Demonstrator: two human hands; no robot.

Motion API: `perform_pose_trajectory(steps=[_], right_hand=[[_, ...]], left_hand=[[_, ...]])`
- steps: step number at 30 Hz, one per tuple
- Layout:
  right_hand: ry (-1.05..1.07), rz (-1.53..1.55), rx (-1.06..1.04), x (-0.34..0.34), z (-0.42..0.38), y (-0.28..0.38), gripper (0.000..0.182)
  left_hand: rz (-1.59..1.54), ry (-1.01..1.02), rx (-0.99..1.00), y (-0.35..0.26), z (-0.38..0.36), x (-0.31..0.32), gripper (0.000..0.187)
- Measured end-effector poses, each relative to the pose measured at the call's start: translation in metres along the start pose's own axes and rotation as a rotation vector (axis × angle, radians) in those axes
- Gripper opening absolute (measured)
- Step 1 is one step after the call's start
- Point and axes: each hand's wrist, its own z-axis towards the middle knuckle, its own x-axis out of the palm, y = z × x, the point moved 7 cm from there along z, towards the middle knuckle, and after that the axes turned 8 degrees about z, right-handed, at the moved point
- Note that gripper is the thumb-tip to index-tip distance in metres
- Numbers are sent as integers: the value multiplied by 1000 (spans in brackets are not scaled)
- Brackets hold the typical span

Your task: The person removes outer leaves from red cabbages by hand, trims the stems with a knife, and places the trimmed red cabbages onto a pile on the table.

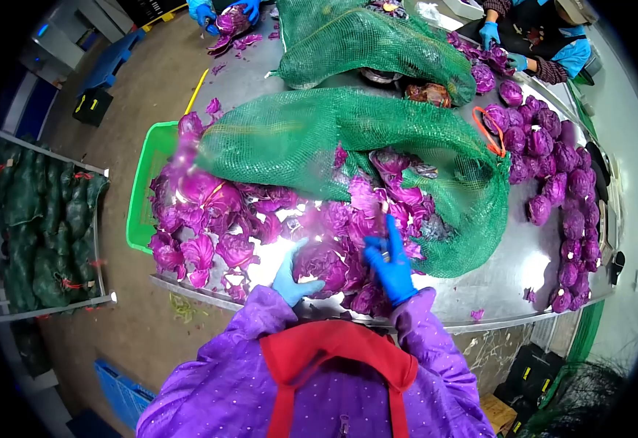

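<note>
My left hand (295, 277), in a light blue glove, cups the left side of a purple cabbage (328, 269) near the table's front edge, thumb and fingers spread around it. To the cabbage's right is my right hand (392, 269) in a darker blue glove. Its index finger points forward and its other fingers are bent around something small that I cannot make out. Loose purple leaves (366, 197) lie in front of both hands. A green mesh sack (282, 139) stretches behind them, its right part curving around more leaves.
A green crate (140, 208) stands at the table's left edge. Trimmed cabbages (542, 142) line the right side. Another mesh sack (363, 44) lies farther back. Two co-workers in blue gloves handle cabbages at the far side. Filled sacks sit in a rack (104, 233) on the left.
</note>
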Motion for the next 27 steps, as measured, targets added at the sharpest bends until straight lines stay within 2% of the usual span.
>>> perform_pose_trajectory(steps=[2,3,6,7,9,10,11,14,15,18,20,22,25,27], right_hand=[[160,36,89,32,-16,1,81],[203,-58,-45,40,-14,3,71],[198,-72,-6,34,-11,7,56],[171,-120,-16,33,-13,19,40],[127,-52,10,20,-3,11,34],[105,-20,20,12,2,5,32],[158,-66,-43,11,-3,3,26],[60,117,139,1,-7,9,25],[55,182,333,-8,-7,8,31],[210,235,183,11,-14,34,39],[240,-81,121,20,-16,39,47],[211,46,350,19,-19,33,47],[280,-25,354,19,-25,29,45],[293,-5,236,21,-30,21,44]], left_hand=[[15,18,41,-8,3,2,92],[-23,33,45,-16,5,6,92],[-148,55,-15,-29,5,6,91],[-92,91,14,-38,4,5,92],[15,172,77,-52,4,5,92],[-40,220,82,-53,3,9,94],[-29,214,100,-55,2,12,97],[-29,182,112,-65,3,15,101],[-37,172,111,-66,4,15,101],[74,224,149,-64,9,11,98],[85,221,163,-66,10,11,98],[97,208,177,-67,7,9,97],[65,228,126,-64,-3,9,97],[40,252,84,-61,-9,12,96]])
